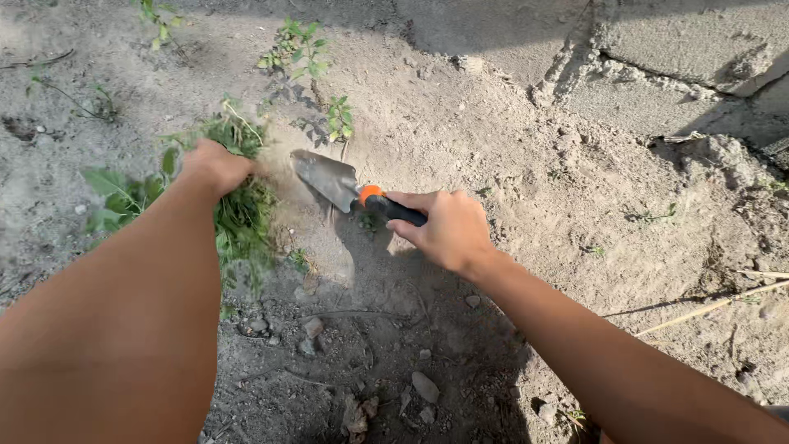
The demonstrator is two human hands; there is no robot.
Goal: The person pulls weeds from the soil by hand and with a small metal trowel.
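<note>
One bunch of green weeds (242, 218) is gripped in the closed left hand (215, 167), left of middle. A small trowel (333, 181) is held tight by the right hand (444, 230), its blade at the dry soil (493, 123). More little weeds (300, 49) are left standing at the top.

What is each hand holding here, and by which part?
The right hand grips a garden trowel by its black handle, behind the orange collar. The left hand clutches a bunch of green weeds, apparently near the stems' upper part.
</note>
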